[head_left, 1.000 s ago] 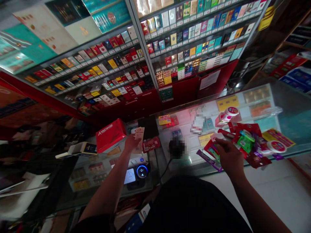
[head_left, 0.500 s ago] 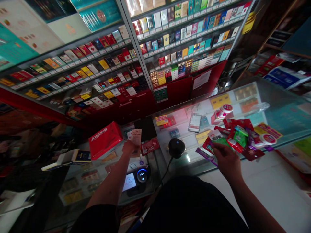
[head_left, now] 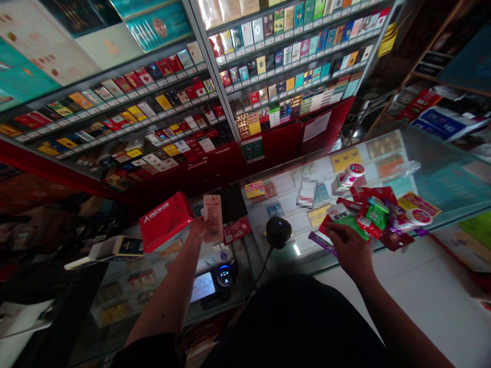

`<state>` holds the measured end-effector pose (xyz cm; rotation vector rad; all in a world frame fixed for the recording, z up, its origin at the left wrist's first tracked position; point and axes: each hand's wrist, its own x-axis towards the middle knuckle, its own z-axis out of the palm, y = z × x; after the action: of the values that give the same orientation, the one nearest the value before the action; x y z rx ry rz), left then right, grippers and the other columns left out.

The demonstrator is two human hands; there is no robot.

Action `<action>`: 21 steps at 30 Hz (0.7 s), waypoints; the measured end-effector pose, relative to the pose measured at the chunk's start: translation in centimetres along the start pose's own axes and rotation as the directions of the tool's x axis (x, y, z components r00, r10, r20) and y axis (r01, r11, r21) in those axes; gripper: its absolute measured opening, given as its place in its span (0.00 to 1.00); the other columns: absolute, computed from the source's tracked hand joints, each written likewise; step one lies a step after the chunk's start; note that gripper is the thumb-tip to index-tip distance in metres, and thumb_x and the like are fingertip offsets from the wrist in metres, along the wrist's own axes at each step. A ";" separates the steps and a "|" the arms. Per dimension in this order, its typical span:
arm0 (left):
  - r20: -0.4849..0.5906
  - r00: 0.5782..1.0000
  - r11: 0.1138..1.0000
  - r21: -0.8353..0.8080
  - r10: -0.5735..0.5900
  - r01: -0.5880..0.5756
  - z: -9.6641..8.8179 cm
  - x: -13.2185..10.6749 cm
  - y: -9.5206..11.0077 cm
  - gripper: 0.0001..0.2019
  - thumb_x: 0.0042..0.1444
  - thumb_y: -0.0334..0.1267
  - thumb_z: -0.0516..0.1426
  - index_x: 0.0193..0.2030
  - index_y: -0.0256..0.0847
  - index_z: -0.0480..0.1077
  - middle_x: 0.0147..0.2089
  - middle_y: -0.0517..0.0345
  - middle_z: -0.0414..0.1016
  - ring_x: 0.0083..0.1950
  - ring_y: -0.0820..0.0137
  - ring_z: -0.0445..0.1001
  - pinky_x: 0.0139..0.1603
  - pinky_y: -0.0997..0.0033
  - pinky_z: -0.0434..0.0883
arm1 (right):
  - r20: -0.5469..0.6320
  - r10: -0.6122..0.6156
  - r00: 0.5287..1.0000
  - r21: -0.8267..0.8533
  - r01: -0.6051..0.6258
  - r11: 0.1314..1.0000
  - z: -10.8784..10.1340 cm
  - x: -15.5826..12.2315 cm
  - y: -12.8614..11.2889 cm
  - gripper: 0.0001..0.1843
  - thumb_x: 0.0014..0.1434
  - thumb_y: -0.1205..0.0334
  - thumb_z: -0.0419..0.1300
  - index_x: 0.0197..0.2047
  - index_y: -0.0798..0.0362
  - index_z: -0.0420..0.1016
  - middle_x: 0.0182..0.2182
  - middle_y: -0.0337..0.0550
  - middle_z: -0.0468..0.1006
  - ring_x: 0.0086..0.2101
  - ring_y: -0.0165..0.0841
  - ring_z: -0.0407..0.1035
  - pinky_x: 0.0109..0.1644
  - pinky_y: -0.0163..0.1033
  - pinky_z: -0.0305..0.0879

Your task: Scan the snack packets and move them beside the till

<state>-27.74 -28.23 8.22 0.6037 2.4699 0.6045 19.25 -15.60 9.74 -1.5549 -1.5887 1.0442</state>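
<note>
My left hand (head_left: 199,228) is closed on the edge of a flat pinkish-tan snack packet (head_left: 214,217), held upright above the counter beside a red box (head_left: 166,221). A dark red packet (head_left: 237,230) lies just right of it. On the glass counter to the right, my right hand (head_left: 351,250) has its fingers pinched at a small red packet (head_left: 324,223), partly hidden by the fingers. Around it are a green-and-white packet (head_left: 343,217), a purple strip-shaped packet (head_left: 321,241) and a heap of red and green sweet packets (head_left: 378,213).
A black scanner-like device (head_left: 279,231) with a cable stands between my hands. Near my left forearm are a lit screen (head_left: 203,287) and a round display (head_left: 225,275). White-lidded tubs (head_left: 419,216) lie among the sweets. Shelves of cigarette packs (head_left: 284,53) rise beyond the glass counter (head_left: 299,263).
My left hand has shifted slightly left, and the pinkish-tan packet is turned more upright, its printed face showing. My right hand has moved a little left, from the green-and-white packet to the red one.
</note>
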 end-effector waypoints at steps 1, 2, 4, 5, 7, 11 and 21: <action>0.016 1.000 0.998 -0.055 -0.003 0.004 0.0 -0.2 0.4 0.10 0.63 0.38 0.60 0.49 0.37 0.74 0.38 0.50 0.84 0.38 0.64 0.83 0.39 0.66 0.78 | 0.020 -0.005 1.000 0.008 0.005 1.000 0.2 0.1 -0.3 0.20 0.57 0.47 0.64 0.46 0.50 0.84 0.42 0.50 0.86 0.44 0.48 0.81 0.51 0.53 0.76; 0.034 0.999 0.990 -0.138 -0.005 0.009 0.1 -0.5 1.0 0.11 0.63 0.38 0.59 0.50 0.37 0.74 0.39 0.50 0.85 0.39 0.64 0.84 0.40 0.65 0.78 | 0.041 -0.012 0.999 0.023 0.011 1.000 0.5 0.2 -0.6 0.19 0.57 0.47 0.64 0.46 0.50 0.83 0.42 0.50 0.86 0.43 0.47 0.81 0.51 0.53 0.76; 0.071 0.997 0.931 -0.365 0.017 0.010 0.1 -1.2 2.2 0.13 0.62 0.40 0.61 0.50 0.37 0.75 0.41 0.50 0.85 0.41 0.62 0.84 0.42 0.63 0.79 | 0.094 -0.033 0.995 0.061 0.027 0.998 1.2 0.4 -1.7 0.18 0.57 0.48 0.64 0.45 0.50 0.83 0.41 0.49 0.86 0.42 0.46 0.81 0.50 0.52 0.77; 0.089 0.995 0.876 -0.483 0.045 0.003 0.2 -1.5 3.0 0.14 0.60 0.42 0.63 0.49 0.36 0.76 0.41 0.50 0.85 0.42 0.61 0.84 0.43 0.62 0.79 | 0.123 -0.048 0.991 0.083 0.038 0.996 1.6 0.6 -2.4 0.17 0.58 0.49 0.63 0.45 0.50 0.83 0.40 0.49 0.87 0.41 0.45 0.81 0.49 0.51 0.77; 0.119 0.985 0.749 -0.662 0.128 -0.017 0.3 -2.4 4.6 0.18 0.53 0.46 0.67 0.46 0.35 0.77 0.40 0.50 0.85 0.43 0.59 0.83 0.45 0.60 0.80 | 0.189 -0.098 0.977 0.123 0.076 0.990 2.6 1.0 -4.1 0.16 0.58 0.50 0.63 0.43 0.50 0.83 0.39 0.48 0.87 0.40 0.44 0.81 0.48 0.51 0.78; 0.160 0.938 0.630 -0.773 0.307 -0.074 1.0 -4.2 8.3 0.25 0.44 0.49 0.71 0.45 0.36 0.79 0.41 0.51 0.85 0.43 0.57 0.82 0.46 0.58 0.79 | 0.256 -0.246 0.935 0.123 0.221 0.968 5.1 2.3 -7.9 0.12 0.59 0.54 0.62 0.41 0.48 0.83 0.39 0.44 0.87 0.40 0.41 0.80 0.51 0.49 0.76; 0.160 0.837 0.530 -0.830 0.524 -0.173 3.9 -8.3 16.5 0.19 0.47 0.47 0.72 0.43 0.38 0.82 0.42 0.52 0.85 0.40 0.60 0.81 0.48 0.58 0.77 | 0.259 -0.336 0.905 0.215 0.285 0.934 9.1 6.0 -12.3 0.22 0.55 0.66 0.67 0.54 0.51 0.78 0.43 0.44 0.87 0.45 0.38 0.81 0.55 0.45 0.74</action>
<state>-14.35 -18.18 16.98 0.7553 1.4325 1.4785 5.14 -10.05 16.10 -1.0200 -1.8179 1.2317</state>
